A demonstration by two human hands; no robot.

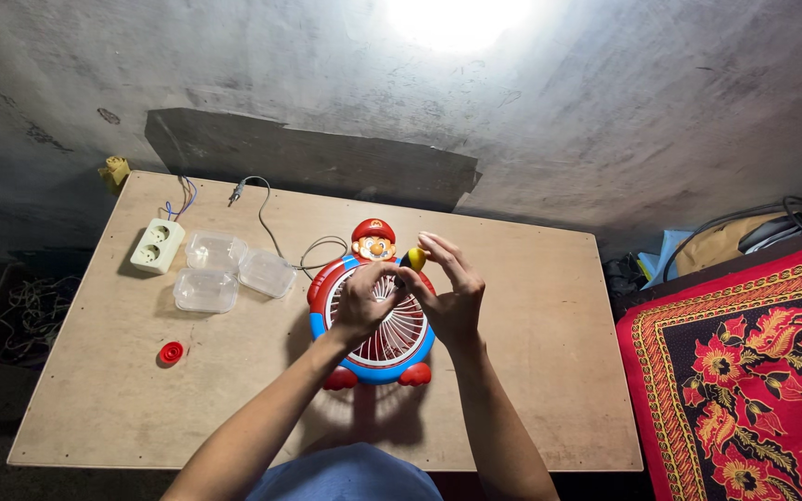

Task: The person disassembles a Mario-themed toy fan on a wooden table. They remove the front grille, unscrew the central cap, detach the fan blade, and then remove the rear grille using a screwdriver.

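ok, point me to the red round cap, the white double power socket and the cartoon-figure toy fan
small red round cap [171,353], head view, on its centre.
white double power socket [158,246], head view, on its top face between the two outlets.
red-and-blue cartoon-figure toy fan [392,341], head view, on the white front grille below the hands.

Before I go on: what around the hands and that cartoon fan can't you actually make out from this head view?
- Fan grille centre: covered by the left hand and right hand.
- Yellow-tipped tool: mostly hidden behind the fingers.
- Three clear containers: contents too small to tell.
- Fan's cable: its end too small to identify.
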